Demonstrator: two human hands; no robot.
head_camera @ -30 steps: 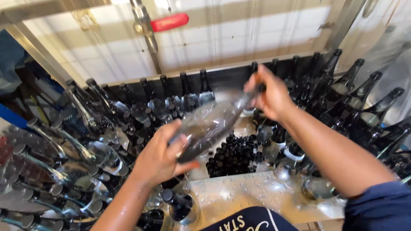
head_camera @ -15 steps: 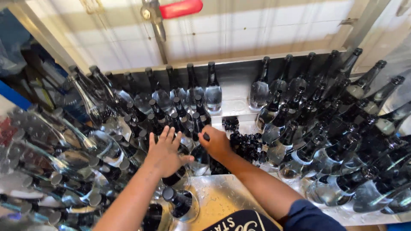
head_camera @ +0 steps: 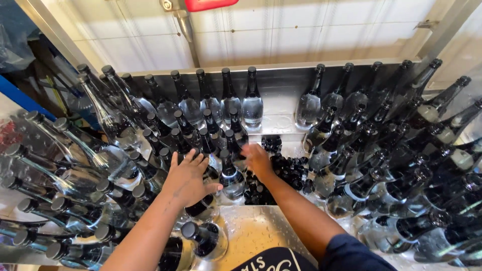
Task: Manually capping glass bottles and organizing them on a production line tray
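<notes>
Grip: left hand (head_camera: pixel 188 178) lies flat, fingers spread, palm down on the tops of the bottles (head_camera: pixel 221 170) at the middle of the tray; it closes on none of them. Right hand (head_camera: pixel 257 159) is just beside it, fingers curled downward among the same bottle necks and touching them; whether it pinches one cannot be told, as the fingertips are hidden.

Nearest: dark apron (head_camera: pixel 273 261) at the bottom edge, and a wet metal tray (head_camera: pixel 251 231) beaded with drops. One capped bottle (head_camera: pixel 201 238) stands just beside the left forearm.

Middle: the bottles under the hands are clear glass with dark caps, standing upright and close-packed. Right of the right hand, a heap of loose dark caps (head_camera: pixel 286 168) lies on the tray.

Sides: left bank of bottles (head_camera: pixel 65 165) and right bank of bottles (head_camera: pixel 411 165), both crowded.

Far: a back row of bottles (head_camera: pixel 252 103) stands against the tray's rear wall. Behind it, a pale tiled wall (head_camera: pixel 301 35), a metal pipe (head_camera: pixel 183 25) and a red handle (head_camera: pixel 211 4) at the top edge.
</notes>
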